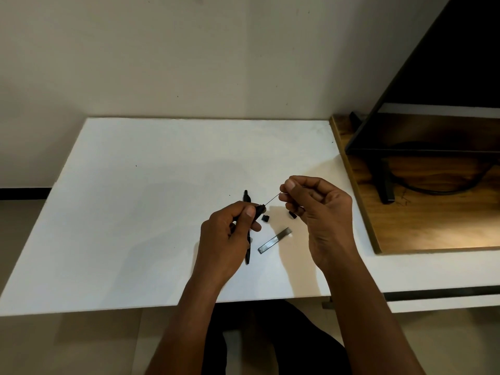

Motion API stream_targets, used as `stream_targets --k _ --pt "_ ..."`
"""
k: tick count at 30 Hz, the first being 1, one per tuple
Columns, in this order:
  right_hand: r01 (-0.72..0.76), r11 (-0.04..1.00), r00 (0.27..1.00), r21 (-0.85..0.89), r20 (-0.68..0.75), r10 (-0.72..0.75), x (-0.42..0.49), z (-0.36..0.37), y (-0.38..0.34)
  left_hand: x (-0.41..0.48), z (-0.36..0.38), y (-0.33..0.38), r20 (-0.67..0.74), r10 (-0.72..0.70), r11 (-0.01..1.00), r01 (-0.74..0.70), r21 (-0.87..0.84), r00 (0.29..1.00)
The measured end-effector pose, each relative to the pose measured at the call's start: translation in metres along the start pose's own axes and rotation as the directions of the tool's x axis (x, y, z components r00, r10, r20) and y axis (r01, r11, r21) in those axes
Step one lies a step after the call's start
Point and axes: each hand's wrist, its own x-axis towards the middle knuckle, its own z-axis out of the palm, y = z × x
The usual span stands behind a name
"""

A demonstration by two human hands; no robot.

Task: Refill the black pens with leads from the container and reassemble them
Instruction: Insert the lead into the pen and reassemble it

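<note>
Above the white tabletop (pixel 135 226), left hand (pixel 224 234) is closed around a black plastic pen barrel (pixel 259 209), open end tilted toward right hand (pixel 316 212). Right thumb and forefinger pinch a thin grey lead (pixel 272 199), angled for insertion. Slim grey lead container (pixel 274 240) lies just beside; second black pen (pixel 246 197) and small black cap (pixel 265 218) wait nearby.

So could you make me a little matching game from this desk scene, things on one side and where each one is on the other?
Things:
1. thin lead
2. lead container
3. black pen
4. small black cap

Places:
A. lying flat on the white table, nearest the person
B. pinched in the right hand
C. gripped in the left hand
D. loose on the table between the hands

Pairs: 1-B, 2-A, 3-C, 4-D
</note>
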Motion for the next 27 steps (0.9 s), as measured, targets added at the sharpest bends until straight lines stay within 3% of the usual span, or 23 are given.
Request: stream_targets --k 16,27 --pt "-0.019 1.0 0.999 0.021 0.029 0.018 0.0012 0.001 0.0017 0.0 -0.0022 0.002 0.01 -0.002 0.999 0.002 -0.039 1.0" --pt "0.043 0.955 0.958 -0.293 0.282 0.044 -0.0008 0.0056 0.0047 0.0011 -0.0042 0.0021 0.038 -0.033 0.982 0.04 -0.183 0.999"
